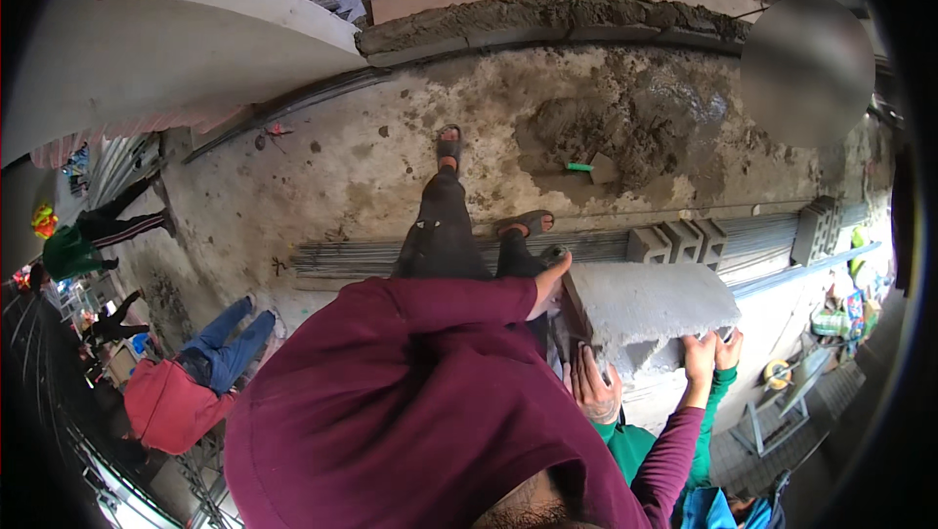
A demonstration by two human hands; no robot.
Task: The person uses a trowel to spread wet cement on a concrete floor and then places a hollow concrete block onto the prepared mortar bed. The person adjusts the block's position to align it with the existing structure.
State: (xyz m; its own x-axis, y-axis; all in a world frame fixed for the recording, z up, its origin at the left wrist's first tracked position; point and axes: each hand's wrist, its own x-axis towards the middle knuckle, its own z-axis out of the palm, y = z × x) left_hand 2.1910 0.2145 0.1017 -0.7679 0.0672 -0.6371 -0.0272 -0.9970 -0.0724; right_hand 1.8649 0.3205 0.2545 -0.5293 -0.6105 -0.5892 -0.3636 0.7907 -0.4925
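A large grey hollow concrete block (653,299) is held up in front of me, to the right. My left hand (550,283) is closed at its left end, the thumb on the upper corner and the other fingers partly hidden. My right hand (698,357) curls its fingers over the edge by the hollow openings. A co-worker in green sleeves also has hold of it: one hand (594,387) lies against the block's lower left, and the other hand (726,349) grips beside my right hand.
Steel rods (371,257) lie along the floor, with several hollow blocks (677,242) on them. A green-handled trowel (580,168) rests by wet mortar (625,128). Beyond runs a mortar-topped block row (508,25). A person in red (181,402) is at left.
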